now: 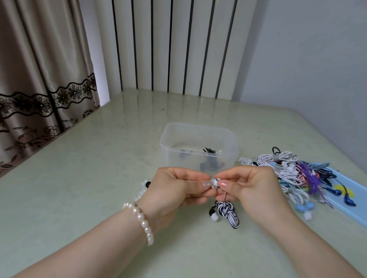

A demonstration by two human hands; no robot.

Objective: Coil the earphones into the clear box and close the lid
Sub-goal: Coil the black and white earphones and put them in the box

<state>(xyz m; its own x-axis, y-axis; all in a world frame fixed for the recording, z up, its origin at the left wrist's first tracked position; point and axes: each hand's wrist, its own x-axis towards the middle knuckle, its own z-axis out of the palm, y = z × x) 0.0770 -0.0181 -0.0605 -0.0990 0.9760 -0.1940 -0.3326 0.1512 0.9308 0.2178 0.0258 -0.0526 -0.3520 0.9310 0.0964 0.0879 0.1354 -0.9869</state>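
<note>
Both hands together at near-centre, above the table (pixel 86 174). Left hand (pixel 169 193) and right hand (pixel 255 189) meet fingertip to fingertip, each pinching the same small white earbud end between thumb and forefinger. Neither is free.

The striped earphones (pixel 227 211) are a navy-and-white cord already wound into a tight bundle. It hangs from the pinch on a short dark lead, just below and slightly right of the fingertips. Its long axis runs roughly near-far and tilts right at the bottom. A white bud (pixel 215 217) with a black stem sits at the bundle's left side. Can't tell if the bundle rests on the table or dangles just off it.

The clear box (pixel 198 150) is directly beyond the hands, on the far side, open-topped. It already holds 1 dark earphone set (pixel 209 151), possibly more; hard to read through the plastic. The near wall is just behind the fingertips.

Key relation: the box lies straight ahead, so the move is forward and up over the near rim, then drop. Both hands are about equally close. The bundle hangs on the right side, so the right hand looks the better carrier.

The pale blue lid (pixel 358 207) lies far right, partly under the pile of uncoiled earphones (pixel 292 172), nearer the right hand. Judgement: the pile is large, so the task is early.

Risk: the loose bud could snag the rim.
</note>
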